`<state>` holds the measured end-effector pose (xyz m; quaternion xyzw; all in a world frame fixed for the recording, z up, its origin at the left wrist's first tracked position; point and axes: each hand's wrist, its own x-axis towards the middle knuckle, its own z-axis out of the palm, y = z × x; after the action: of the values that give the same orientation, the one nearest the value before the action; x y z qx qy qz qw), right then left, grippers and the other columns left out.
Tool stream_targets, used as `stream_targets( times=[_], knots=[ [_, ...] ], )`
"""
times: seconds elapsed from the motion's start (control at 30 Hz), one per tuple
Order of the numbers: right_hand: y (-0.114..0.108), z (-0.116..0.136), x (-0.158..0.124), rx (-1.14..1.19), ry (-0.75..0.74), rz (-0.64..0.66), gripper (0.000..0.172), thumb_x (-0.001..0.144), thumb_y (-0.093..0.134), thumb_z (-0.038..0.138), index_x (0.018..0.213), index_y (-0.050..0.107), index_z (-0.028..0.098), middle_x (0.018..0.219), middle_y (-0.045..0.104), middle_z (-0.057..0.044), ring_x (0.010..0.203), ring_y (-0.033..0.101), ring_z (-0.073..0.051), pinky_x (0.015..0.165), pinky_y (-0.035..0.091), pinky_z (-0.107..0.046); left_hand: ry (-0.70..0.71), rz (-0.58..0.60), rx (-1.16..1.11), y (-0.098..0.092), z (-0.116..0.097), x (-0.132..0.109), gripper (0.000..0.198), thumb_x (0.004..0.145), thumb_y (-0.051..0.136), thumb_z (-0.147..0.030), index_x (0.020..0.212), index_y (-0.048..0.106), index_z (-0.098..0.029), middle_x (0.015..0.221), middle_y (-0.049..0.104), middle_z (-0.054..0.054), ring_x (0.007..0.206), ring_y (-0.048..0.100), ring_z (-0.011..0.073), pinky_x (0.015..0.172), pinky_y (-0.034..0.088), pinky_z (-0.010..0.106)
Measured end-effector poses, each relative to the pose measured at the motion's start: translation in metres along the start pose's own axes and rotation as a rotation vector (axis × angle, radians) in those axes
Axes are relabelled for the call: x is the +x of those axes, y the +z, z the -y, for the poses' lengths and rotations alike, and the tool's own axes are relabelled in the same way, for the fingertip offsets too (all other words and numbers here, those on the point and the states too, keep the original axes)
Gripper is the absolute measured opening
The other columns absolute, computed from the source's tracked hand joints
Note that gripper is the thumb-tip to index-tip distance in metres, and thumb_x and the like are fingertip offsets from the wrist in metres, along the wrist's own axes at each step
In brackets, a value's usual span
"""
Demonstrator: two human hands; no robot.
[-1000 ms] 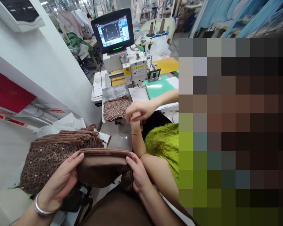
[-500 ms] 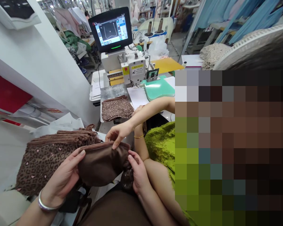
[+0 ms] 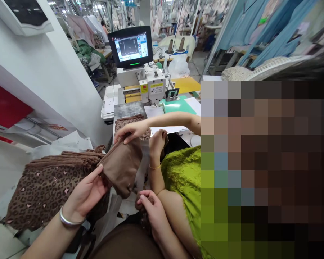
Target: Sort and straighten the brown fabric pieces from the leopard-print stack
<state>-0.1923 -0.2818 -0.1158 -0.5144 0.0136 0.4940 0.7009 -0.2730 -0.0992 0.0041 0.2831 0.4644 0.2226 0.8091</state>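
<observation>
Two hands share one plain brown fabric piece (image 3: 123, 166): the wearer's left hand (image 3: 84, 197) pinches its lower left corner between thumb and fingers, while a co-worker's hand (image 3: 130, 131) grips its top edge. The wearer's right hand (image 3: 150, 213) is closed on a bunched scrap of leopard cloth (image 3: 140, 205) near the lap. A stack of leopard-print pieces (image 3: 47, 180) lies just left, with the sewing machine (image 3: 151, 86) and its screen (image 3: 131, 46) well beyond.
</observation>
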Motion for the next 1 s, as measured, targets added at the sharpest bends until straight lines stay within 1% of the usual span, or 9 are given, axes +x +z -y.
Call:
stream_targets(
  times=[0.13,0.23,0.3,0.43,0.57,0.67,0.77,0.87,1.0],
  knots=[
    [0.000,-0.007,0.001,-0.097,0.013,0.034,0.079,0.054,0.077,0.082,0.089,0.060,0.013,0.070,0.061,0.000,0.066,0.054,-0.013,0.066,0.040,-0.026,0.004,0.004,0.092,0.007,0.006,0.012,0.021,0.098,0.047,-0.016,0.097,0.067,-0.015,0.098,0.074,0.009,0.084,0.071,0.0161,0.064,0.058,0.023],
    [0.000,-0.011,-0.001,-0.178,-0.002,0.054,0.078,0.057,0.072,0.084,0.089,0.058,0.014,0.071,0.059,-0.001,0.066,0.051,-0.013,0.066,0.038,-0.026,0.024,0.023,0.198,0.004,0.016,0.018,0.016,0.097,0.051,-0.020,0.098,0.066,-0.016,0.106,0.073,0.011,0.095,0.070,0.0174,0.070,0.057,0.023],
    [-0.001,-0.012,-0.004,-0.247,-0.037,0.068,0.070,0.065,0.070,0.077,0.090,0.057,0.013,0.072,0.056,-0.001,0.068,0.051,-0.014,0.068,0.038,-0.027,0.036,0.047,0.276,-0.003,0.025,0.018,0.014,0.092,0.063,-0.027,0.101,0.066,-0.017,0.106,0.073,0.011,0.099,0.069,0.0193,0.074,0.056,0.024],
    [0.001,-0.008,-0.011,-0.416,-0.099,0.106,0.047,0.077,0.064,0.056,0.094,0.061,0.013,0.077,0.056,-0.003,0.074,0.049,-0.015,0.074,0.039,-0.028,0.025,0.117,0.485,-0.021,0.050,0.014,0.046,0.070,0.085,-0.049,0.099,0.068,-0.019,0.106,0.072,0.010,0.106,0.066,0.0243,0.077,0.051,0.025],
    [0.002,-0.008,-0.013,-0.494,-0.139,0.147,0.043,0.077,0.064,0.054,0.092,0.062,0.014,0.076,0.057,-0.003,0.073,0.049,-0.015,0.071,0.040,-0.027,-0.007,0.194,0.707,-0.040,0.077,0.014,0.067,0.059,0.081,-0.074,0.095,0.068,-0.019,0.104,0.071,0.008,0.110,0.061,0.0258,0.078,0.047,0.026],
    [-0.001,-0.015,-0.009,-0.493,-0.147,0.151,0.048,0.076,0.063,0.058,0.092,0.060,0.013,0.072,0.053,-0.002,0.065,0.045,-0.013,0.065,0.036,-0.026,-0.032,0.265,0.777,-0.052,0.094,0.018,0.075,0.059,0.072,-0.084,0.097,0.070,-0.020,0.104,0.071,0.008,0.108,0.061,0.0263,0.079,0.047,0.028],
    [-0.008,-0.026,-0.004,-0.464,-0.196,0.170,0.046,0.079,0.064,0.056,0.094,0.062,0.012,0.075,0.053,-0.001,0.065,0.040,-0.011,0.063,0.032,-0.025,-0.030,0.320,0.775,-0.060,0.109,0.020,0.076,0.063,0.067,-0.086,0.101,0.072,-0.021,0.107,0.071,0.007,0.106,0.060,0.0265,0.080,0.048,0.029],
    [-0.015,-0.034,-0.001,-0.465,-0.271,0.173,0.044,0.082,0.064,0.055,0.094,0.065,0.013,0.074,0.052,0.000,0.064,0.038,-0.010,0.062,0.030,-0.024,0.004,0.340,0.750,-0.061,0.118,0.014,0.071,0.065,0.068,-0.084,0.100,0.074,-0.022,0.103,0.070,0.006,0.100,0.060,0.0249,0.077,0.048,0.028],
    [-0.020,-0.040,0.000,-0.507,-0.290,0.169,0.051,0.082,0.064,0.063,0.093,0.066,0.013,0.071,0.054,0.000,0.063,0.040,-0.011,0.061,0.031,-0.024,0.023,0.372,0.742,-0.057,0.121,0.004,0.063,0.071,0.067,-0.079,0.097,0.074,-0.021,0.096,0.069,0.004,0.086,0.058,0.0193,0.073,0.046,0.026]
  ],
)
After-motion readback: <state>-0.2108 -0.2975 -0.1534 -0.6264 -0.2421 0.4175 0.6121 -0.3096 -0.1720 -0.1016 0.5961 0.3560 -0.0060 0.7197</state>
